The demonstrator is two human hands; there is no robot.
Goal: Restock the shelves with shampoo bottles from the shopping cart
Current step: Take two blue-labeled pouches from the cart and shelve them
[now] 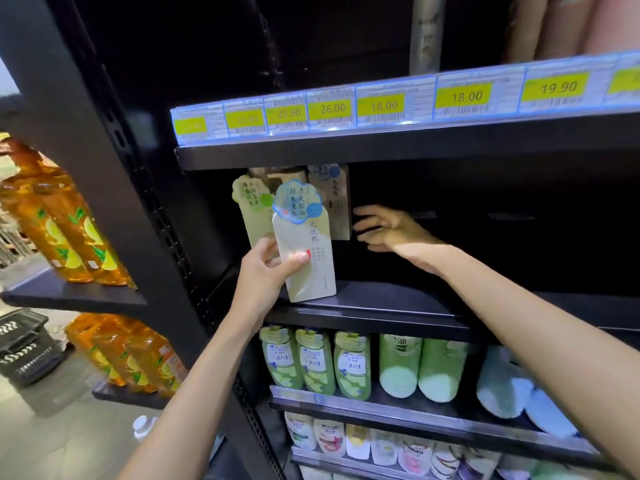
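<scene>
Centre shelf (398,297): two bottles (251,216) standing at back; third shampoo bottle (306,251) being gripped by left hand (263,275); right hand (384,227) being held spread, empty. Shelf mostly unfilled; restocking judged early.

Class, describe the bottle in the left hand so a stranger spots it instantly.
Find the black shelf under the yellow price labels. At its left end stand tall pale bottles; the cream front bottle, gripped by the left hand, alone wears a blue cloud-shaped tag.
</scene>
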